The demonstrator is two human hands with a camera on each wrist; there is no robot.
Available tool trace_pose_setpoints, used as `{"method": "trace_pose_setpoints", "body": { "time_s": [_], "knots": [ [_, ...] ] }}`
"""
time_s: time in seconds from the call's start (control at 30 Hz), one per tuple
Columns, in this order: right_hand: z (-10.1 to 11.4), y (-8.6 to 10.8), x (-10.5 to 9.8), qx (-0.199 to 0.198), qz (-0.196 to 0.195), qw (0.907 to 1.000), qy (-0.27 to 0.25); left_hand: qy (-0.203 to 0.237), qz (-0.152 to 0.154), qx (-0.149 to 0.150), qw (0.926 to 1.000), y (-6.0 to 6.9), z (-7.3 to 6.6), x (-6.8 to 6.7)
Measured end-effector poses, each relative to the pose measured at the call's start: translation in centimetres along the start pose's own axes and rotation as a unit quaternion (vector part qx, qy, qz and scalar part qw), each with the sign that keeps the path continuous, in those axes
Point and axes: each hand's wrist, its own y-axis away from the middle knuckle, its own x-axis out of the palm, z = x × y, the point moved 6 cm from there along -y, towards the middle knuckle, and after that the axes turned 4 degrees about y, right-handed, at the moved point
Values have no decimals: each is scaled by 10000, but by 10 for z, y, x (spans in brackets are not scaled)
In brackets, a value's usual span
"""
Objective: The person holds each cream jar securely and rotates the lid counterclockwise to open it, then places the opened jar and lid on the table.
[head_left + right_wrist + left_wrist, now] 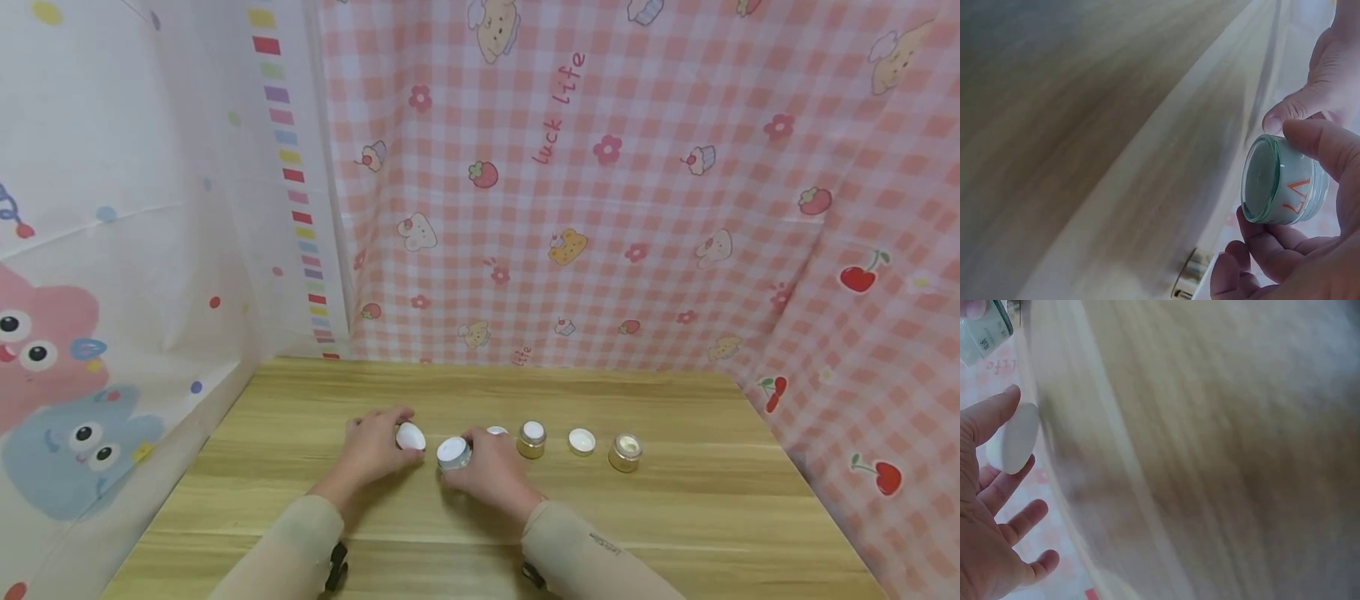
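My left hand (369, 447) pinches a white lid (410, 436) between thumb and fingers. The left wrist view shows this lid (1017, 440) tilted on its edge, with the other fingers spread below it. My right hand (495, 471) grips a small clear glass cream jar (453, 451) by its sides. Its top has no lid on and shows a white surface. In the right wrist view, the jar (1294, 184) has orange "V7" lettering on its side. Lid and jar are close together but apart. Partly behind my right hand lies another white lid (497, 431).
To the right of my hands stands a gold jar (532, 446) with a white top. Beyond it a white lid (581, 441) lies on the wooden table (675, 533), then an uncovered gold jar (626, 454) of pale cream. Patterned curtains (600, 208) hang behind and at both sides.
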Motion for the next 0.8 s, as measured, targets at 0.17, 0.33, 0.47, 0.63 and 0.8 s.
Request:
{"method": "trace_pose_setpoints", "body": {
  "time_s": [0.17,0.33,0.47,0.63,0.8],
  "knots": [
    [2,-6,7,151,-94,9998,49,-76,-91,-41,9999,1,4,-1],
    [5,-12,12,389,-116,9992,13,-120,-104,-48,9999,2,2,-4],
    [9,-20,17,423,-106,9990,6,-163,-134,-104,9997,2,3,-4],
    [11,-30,21,531,-141,9984,-94,-222,-162,-174,9995,0,5,-2],
    [4,-43,31,597,-207,9980,-99,-197,-122,-219,9995,-1,8,1]
  ]
}}
